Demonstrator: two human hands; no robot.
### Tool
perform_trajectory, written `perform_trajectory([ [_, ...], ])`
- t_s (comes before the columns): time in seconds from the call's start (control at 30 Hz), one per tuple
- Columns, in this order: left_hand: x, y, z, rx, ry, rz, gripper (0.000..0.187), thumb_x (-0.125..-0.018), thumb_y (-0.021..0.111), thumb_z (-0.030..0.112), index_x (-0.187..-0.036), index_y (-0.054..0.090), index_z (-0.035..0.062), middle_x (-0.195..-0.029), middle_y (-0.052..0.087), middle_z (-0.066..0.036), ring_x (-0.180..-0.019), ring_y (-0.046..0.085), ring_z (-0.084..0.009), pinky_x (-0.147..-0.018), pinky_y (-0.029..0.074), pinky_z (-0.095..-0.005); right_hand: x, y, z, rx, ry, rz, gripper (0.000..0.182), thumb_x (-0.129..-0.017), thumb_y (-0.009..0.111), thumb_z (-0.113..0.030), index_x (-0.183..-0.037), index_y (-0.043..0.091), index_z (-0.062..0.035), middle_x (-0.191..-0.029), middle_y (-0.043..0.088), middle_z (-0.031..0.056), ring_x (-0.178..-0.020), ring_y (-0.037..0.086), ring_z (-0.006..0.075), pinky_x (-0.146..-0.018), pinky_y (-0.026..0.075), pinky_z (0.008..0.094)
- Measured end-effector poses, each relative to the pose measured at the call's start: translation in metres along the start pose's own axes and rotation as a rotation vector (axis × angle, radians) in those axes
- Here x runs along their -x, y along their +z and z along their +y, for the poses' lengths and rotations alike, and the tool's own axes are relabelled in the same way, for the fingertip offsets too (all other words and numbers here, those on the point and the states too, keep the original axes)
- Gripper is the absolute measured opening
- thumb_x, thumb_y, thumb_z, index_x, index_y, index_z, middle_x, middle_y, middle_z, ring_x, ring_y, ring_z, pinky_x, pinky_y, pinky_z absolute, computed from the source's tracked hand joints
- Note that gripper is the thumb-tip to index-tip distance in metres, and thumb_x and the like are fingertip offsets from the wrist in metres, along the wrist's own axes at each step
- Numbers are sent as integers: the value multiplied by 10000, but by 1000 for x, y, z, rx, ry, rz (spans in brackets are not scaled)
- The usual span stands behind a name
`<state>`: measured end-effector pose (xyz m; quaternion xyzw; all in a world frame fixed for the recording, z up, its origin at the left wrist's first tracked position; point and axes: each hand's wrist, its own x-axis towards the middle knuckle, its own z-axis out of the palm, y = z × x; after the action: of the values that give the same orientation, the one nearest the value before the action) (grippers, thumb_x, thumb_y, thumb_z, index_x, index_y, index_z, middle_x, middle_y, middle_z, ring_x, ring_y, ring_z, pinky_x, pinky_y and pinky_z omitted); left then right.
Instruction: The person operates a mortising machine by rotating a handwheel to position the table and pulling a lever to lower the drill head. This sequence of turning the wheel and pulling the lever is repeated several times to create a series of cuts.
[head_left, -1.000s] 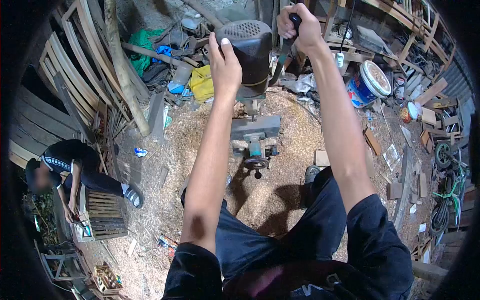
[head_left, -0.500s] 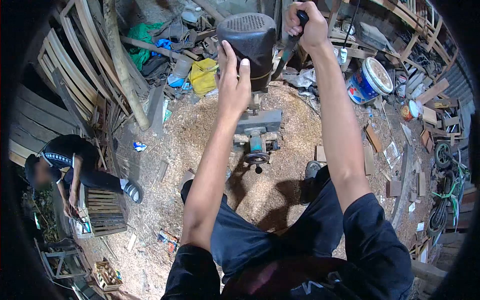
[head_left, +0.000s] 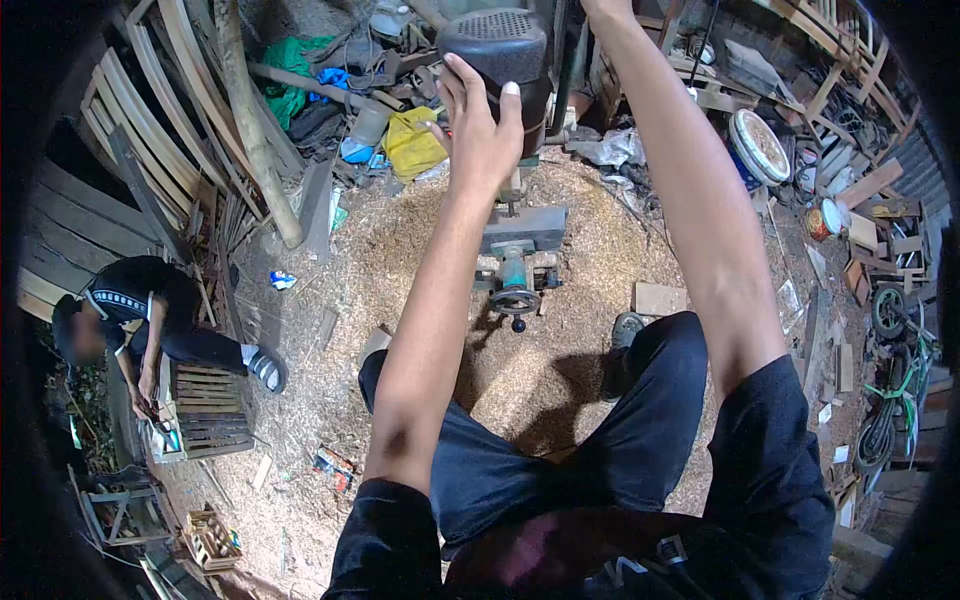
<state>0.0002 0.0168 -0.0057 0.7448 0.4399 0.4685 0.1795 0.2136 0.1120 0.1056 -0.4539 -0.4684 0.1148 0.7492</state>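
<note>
A black motor housing point(head_left: 505, 60) with a perforated top stands upright on a machine at top centre. My left hand point(head_left: 485, 125) rests against its near left side, open, with thumb and fingers stretched apart. Below it are the machine's grey table point(head_left: 525, 228) and a small handwheel point(head_left: 515, 302) with a ball knob. My right arm reaches up past the housing's right side. Only the heel of my right hand point(head_left: 606, 8) shows at the top edge; its fingers and whatever they touch are out of frame.
Wood shavings point(head_left: 590, 250) cover the floor. A person point(head_left: 140, 320) sits bent over at left beside a slatted wooden piece point(head_left: 212, 410). A bucket point(head_left: 762, 150), wood offcuts and a small green motorbike point(head_left: 895, 385) are at right. Curved wooden frames point(head_left: 135, 140) lean at upper left.
My right hand, earlier gripping a black lever handle, has moved up and mostly out of view. My left hand has shifted slightly right along the housing. The view has shifted a little.
</note>
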Motion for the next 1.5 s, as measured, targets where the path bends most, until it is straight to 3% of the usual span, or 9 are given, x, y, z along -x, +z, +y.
perform_trajectory([
  [0.1,-23,-7,0,65,67,75,809,-1005,419,467,-1560,26,28,-1607,110,-270,-1499,72,-419,-1150,55,-649,11,7,2,238,-341,106,748,-1020,263,-608,-1125,579,62,-1068,676,204,-1054,621,351,-921,446,444],
  [0.17,-28,-11,3,39,14,45,801,-1010,401,478,-1565,14,50,-1612,123,-249,-1495,79,-427,-1142,38,-669,17,-6,-8,423,-4,-112,694,-1034,275,-556,-1293,503,47,-1235,615,262,-1222,548,384,-1024,398,440],
  [0.37,-26,-16,0,-58,4,23,771,-1023,381,469,-1564,38,41,-1616,140,-228,-1493,94,-427,-1167,52,-623,20,-2,59,357,-176,-60,654,-1039,290,-528,-1275,508,42,-1310,570,274,-1286,494,406,-1064,375,445],
  [0.4,-21,-15,-7,-21,22,24,753,-1028,377,453,-1561,55,30,-1614,141,-230,-1493,99,-421,-1179,65,-585,29,-1,79,384,-293,151,645,-1016,346,-572,-1035,602,19,-1045,671,231,-999,646,384,-864,490,457],
  [0.47,-2,-10,-31,50,62,31,719,-1039,370,422,-1555,88,7,-1612,145,-235,-1494,108,-411,-1203,91,-509,98,-21,70,407,-281,147,578,-1044,344,-479,-1263,520,25,-930,619,175,-825,601,281,-826,486,387],
  [0.53,50,8,-78,156,-18,9,703,-1035,391,416,-1535,156,-19,-1598,147,-268,-1491,125,-416,-1187,109,-553,185,-44,56,192,207,117,549,-1045,371,-453,-1333,473,3,-1230,587,230,-1157,554,361,-1003,410,432],
  [0.8,270,98,-236,294,-825,-386,889,-1002,379,576,-1546,4,-19,-1612,41,-273,-1502,59,-386,-1214,92,-420,490,-87,191,423,573,140,608,-1045,395,-452,-1353,372,72,-1325,472,277,-1234,474,369,-1071,348,449],
  [1.1,282,123,-228,512,-731,-127,869,-1008,459,508,-1561,-24,44,-1583,151,-254,-1437,249,-345,-1166,241,-392,488,-49,265,142,718,238,559,-1053,384,-455,-1320,460,30,-1268,540,197,-1194,506,292,-1062,361,379],
  [1.5,271,91,-239,341,-721,-596,694,-999,480,515,-1425,397,-26,-1395,494,-248,-1320,457,-340,-1113,335,-393,492,-36,251,365,674,362,594,-1063,286,-472,-1118,548,59,-1049,612,234,-998,572,360,-915,420,444],
])
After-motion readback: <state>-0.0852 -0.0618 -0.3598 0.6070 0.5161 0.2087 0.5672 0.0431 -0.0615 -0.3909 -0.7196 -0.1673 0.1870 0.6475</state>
